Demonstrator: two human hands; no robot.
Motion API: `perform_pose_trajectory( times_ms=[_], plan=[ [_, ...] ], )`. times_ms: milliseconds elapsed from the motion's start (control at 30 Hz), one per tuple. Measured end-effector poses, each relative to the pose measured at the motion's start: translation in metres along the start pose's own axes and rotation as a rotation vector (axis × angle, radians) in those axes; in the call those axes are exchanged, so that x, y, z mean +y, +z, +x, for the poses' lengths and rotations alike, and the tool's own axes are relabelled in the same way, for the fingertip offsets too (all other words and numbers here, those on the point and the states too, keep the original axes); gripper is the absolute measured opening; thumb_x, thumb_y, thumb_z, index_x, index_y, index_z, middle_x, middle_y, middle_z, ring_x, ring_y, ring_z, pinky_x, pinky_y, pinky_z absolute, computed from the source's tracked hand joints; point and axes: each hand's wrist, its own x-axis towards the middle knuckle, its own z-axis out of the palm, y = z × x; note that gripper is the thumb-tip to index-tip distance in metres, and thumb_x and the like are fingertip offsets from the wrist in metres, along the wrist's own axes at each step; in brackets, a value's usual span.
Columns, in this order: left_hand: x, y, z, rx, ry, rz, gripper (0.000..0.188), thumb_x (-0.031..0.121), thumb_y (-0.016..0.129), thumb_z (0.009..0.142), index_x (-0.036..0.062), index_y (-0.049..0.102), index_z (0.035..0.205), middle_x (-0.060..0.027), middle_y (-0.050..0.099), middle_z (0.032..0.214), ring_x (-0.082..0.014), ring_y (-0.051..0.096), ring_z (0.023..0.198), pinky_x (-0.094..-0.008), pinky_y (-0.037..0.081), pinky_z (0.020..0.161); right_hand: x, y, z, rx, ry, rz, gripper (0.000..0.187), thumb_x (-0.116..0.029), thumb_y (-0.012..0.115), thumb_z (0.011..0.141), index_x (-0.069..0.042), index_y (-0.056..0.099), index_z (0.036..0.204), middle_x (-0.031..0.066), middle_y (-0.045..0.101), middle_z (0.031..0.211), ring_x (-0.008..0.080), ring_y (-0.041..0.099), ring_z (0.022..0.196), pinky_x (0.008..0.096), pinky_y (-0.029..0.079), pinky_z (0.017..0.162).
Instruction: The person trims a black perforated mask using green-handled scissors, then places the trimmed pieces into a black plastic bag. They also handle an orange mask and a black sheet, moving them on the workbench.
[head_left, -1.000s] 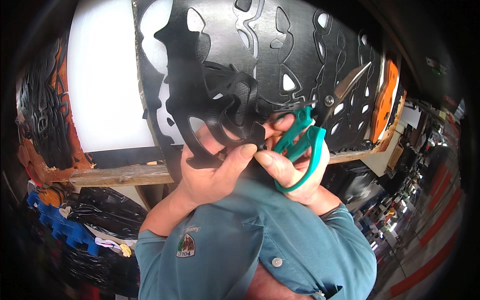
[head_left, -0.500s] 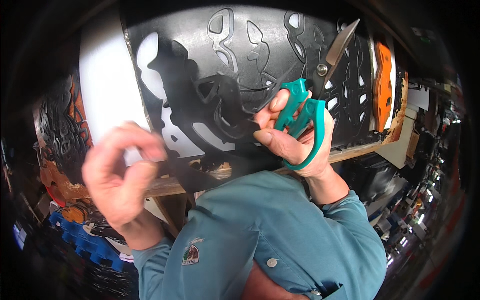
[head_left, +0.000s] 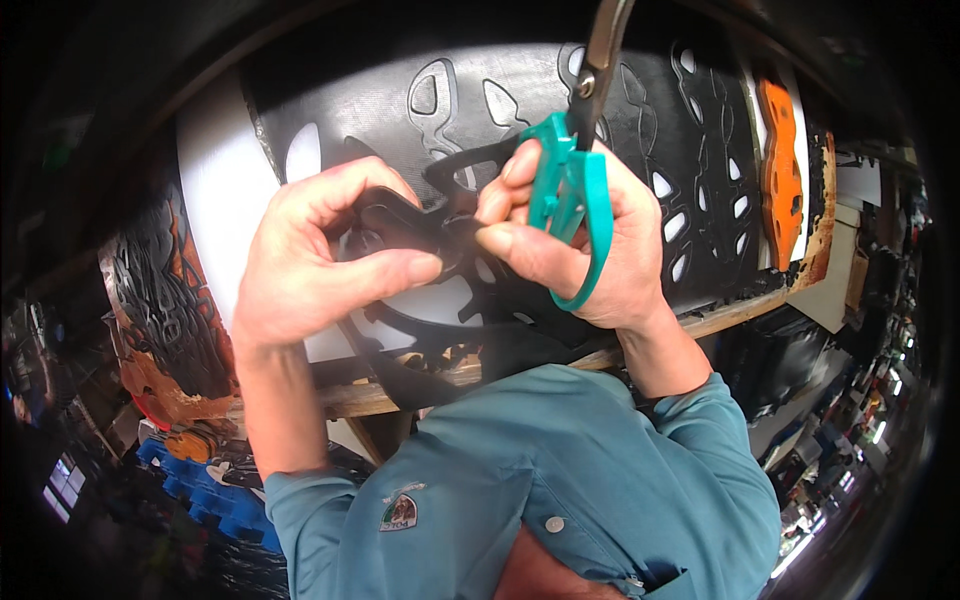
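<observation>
Wood-edged bench (head_left: 715,318), thin black cutout (head_left: 428,230), curved outline, fingers (head_left: 495,200) pinching it, green-handled scissors (head_left: 598,192)

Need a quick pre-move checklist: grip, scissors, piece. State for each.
1. Left hand has the black cutout: ok, held between thumb and fingers.
2. Right hand on the cutout: ok, thumb and fingertips pinch its edge.
3. Green-handled scissors retained: ok, in the right hand.
4. Blades turned away from the left hand: ok, they point toward the picture's top.
5. Blade tips clear: cannot tell, out of frame.
6. Cutout flat: not ok, bent between the hands.
</observation>
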Motion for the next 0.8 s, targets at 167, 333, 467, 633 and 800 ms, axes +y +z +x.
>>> perform_pose_trajectory(
  times_ms=[167, 333, 467, 633, 800],
  plan=[
    [-0.012, 0.028, -0.006, 0.277, 0.032, -0.143, 0.028, -0.011, 0.08, 0.084, -0.0013, 0.066, 0.106, -0.0047, 0.073, 0.098, -0.0078, 0.068, 0.088, -0.0217, 0.056, 0.079, -0.012, -0.003, -0.024, 0.18, -0.058, -0.23, 0.052, 0.004, 0.087, 0.079, 0.0, 0.059, 0.122, 0.01, 0.074, 0.105, 0.011, 0.068, 0.088, 0.0253, 0.057, 0.076],
    [-0.022, 0.038, -0.009, 0.428, 0.116, -0.281, 0.032, -0.013, 0.077, 0.086, -0.0016, 0.063, 0.112, -0.0089, 0.072, 0.105, -0.0119, 0.07, 0.094, -0.0243, 0.057, 0.082, -0.022, -0.019, -0.056, -0.167, 0.273, -0.057, 0.069, -0.022, 0.097, 0.066, 0.003, 0.062, 0.121, 0.0101, 0.073, 0.099, 0.0164, 0.071, 0.083, 0.0303, 0.057, 0.075],
    [-0.024, 0.038, -0.01, 0.449, 0.18, -0.306, 0.033, -0.014, 0.075, 0.087, -0.0018, 0.062, 0.115, -0.0097, 0.072, 0.107, -0.0142, 0.071, 0.097, -0.0262, 0.057, 0.085, -0.01, -0.025, -0.062, -0.514, 0.231, -0.107, 0.087, -0.06, 0.098, 0.061, 0.004, 0.062, 0.109, 0.0095, 0.066, 0.082, 0.0168, 0.061, 0.065, 0.0293, 0.049, 0.059],
    [-0.026, 0.036, -0.014, 0.443, 0.191, -0.307, 0.035, -0.014, 0.075, 0.086, -0.0021, 0.061, 0.116, -0.0099, 0.069, 0.113, -0.0149, 0.07, 0.1, -0.027, 0.057, 0.088, -0.003, -0.028, -0.064, -0.577, 0.475, 0.129, 0.05, -0.017, 0.079, 0.078, 0.008, 0.062, 0.118, 0.011, 0.072, 0.096, 0.0142, 0.069, 0.081, 0.0279, 0.055, 0.075],
    [-0.028, 0.031, -0.016, 0.428, 0.174, -0.342, 0.037, -0.014, 0.076, 0.084, -0.0017, 0.061, 0.115, -0.01, 0.068, 0.117, -0.0155, 0.07, 0.101, -0.0273, 0.057, 0.087, -0.005, -0.031, -0.067, -0.509, 0.587, 0.232, 0.044, -0.013, 0.078, 0.082, 0.006, 0.064, 0.119, 0.0069, 0.071, 0.1, 0.0102, 0.066, 0.087, 0.0268, 0.054, 0.075]
  ],
)
